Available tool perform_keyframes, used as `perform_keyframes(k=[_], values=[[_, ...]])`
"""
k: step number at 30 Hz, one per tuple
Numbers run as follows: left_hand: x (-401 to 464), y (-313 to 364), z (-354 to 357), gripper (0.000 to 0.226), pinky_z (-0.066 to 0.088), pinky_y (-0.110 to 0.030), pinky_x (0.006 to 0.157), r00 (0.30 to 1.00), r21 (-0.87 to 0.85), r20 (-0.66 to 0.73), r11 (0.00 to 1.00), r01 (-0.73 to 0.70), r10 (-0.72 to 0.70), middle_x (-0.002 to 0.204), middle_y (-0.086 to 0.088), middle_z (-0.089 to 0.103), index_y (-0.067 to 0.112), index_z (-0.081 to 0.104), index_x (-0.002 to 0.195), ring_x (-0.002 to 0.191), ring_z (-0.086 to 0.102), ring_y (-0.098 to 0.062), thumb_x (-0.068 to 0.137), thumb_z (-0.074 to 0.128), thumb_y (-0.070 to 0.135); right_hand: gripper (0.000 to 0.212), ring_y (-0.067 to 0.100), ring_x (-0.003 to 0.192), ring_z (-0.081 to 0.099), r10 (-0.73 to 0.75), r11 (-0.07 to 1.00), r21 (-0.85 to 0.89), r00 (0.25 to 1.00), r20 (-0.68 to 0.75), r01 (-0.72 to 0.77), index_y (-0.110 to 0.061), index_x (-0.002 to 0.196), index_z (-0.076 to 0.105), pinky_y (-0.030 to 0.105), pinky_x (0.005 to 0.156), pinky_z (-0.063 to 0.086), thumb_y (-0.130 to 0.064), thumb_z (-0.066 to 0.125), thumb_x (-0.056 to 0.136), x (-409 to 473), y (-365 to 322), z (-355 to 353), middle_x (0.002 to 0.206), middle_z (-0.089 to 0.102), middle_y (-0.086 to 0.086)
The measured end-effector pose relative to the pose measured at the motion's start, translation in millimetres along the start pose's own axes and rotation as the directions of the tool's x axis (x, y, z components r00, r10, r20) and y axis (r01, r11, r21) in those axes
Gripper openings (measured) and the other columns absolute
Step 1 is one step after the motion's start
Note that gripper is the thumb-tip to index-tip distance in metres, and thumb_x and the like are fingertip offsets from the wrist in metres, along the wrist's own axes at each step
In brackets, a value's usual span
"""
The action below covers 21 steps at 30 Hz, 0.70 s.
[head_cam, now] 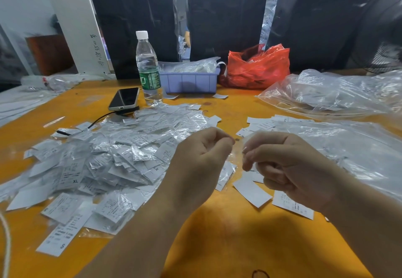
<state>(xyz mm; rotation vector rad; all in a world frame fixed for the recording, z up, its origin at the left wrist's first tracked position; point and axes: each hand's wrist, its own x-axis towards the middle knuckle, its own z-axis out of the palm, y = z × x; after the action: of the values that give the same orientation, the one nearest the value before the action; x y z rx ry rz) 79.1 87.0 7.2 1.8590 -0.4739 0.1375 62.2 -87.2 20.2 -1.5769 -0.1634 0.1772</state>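
Note:
My left hand (202, 158) and my right hand (285, 164) hover close together above the orange table (228, 229), both with curled fingers. Between them stretches a small clear plastic sleeve (238, 150), blurred and hard to make out; each hand pinches one side of it. A big heap of white size labels in clear sleeves (104, 160) lies to the left of my left hand. Loose bare white labels (252, 191) lie under and beside my right hand.
A water bottle (148, 66), a phone (125, 99) on a cable, a lilac plastic bin (189, 80) and a red bag (258, 68) stand at the back. Large clear plastic bags (339, 95) cover the right side. Black bagged bundles rise behind the table.

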Motion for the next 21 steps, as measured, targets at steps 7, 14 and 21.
perform_keyframes(k=[7, 14, 21], values=[[-0.2, 1.1, -1.7, 0.041, 0.046, -0.021, 0.077, 0.997, -0.025, 0.073, 1.000, -0.015, 0.017, 0.095, 0.019, 0.069, 0.036, 0.068, 0.093, 0.095, 0.063, 0.004, 0.074, 0.055, 0.070, 0.011, 0.011, 0.041, 0.021, 0.118, 0.975, -0.195, 0.991, 0.068, -0.103, -0.005, 0.071, 0.064, 0.019, 0.041, 0.019, 0.000, 0.056, 0.078, -2.3, 0.4, 1.4, 0.052, 0.032, 0.003], [-3.4, 1.2, 3.9, 0.015, 0.049, -0.020, 0.066, 0.997, 0.198, 0.051, 0.978, -0.060, 0.051, 0.080, 0.011, 0.069, 0.026, 0.071, 0.079, 0.079, 0.063, -0.003, 0.084, 0.068, 0.040, 0.020, 0.012, 0.040, 0.018, 0.181, 0.925, -0.338, 0.983, -0.002, -0.171, -0.007, 0.066, 0.056, 0.025, 0.045, 0.013, -0.007, 0.060, 0.085, -0.9, 1.9, 1.5, 0.045, 0.029, -0.003], [-1.5, -4.1, 3.3, 0.019, 0.042, -0.022, 0.055, 1.000, 0.205, 0.028, 0.979, -0.002, -0.003, 0.066, 0.004, 0.064, 0.020, 0.068, 0.071, 0.062, 0.057, -0.010, 0.089, 0.064, 0.024, 0.006, 0.012, 0.039, 0.023, 0.060, 0.971, -0.222, 0.990, -0.131, -0.088, 0.003, 0.084, 0.060, 0.023, 0.042, 0.016, 0.008, 0.057, 0.083, 1.2, 1.4, -1.1, 0.049, 0.053, 0.005]])
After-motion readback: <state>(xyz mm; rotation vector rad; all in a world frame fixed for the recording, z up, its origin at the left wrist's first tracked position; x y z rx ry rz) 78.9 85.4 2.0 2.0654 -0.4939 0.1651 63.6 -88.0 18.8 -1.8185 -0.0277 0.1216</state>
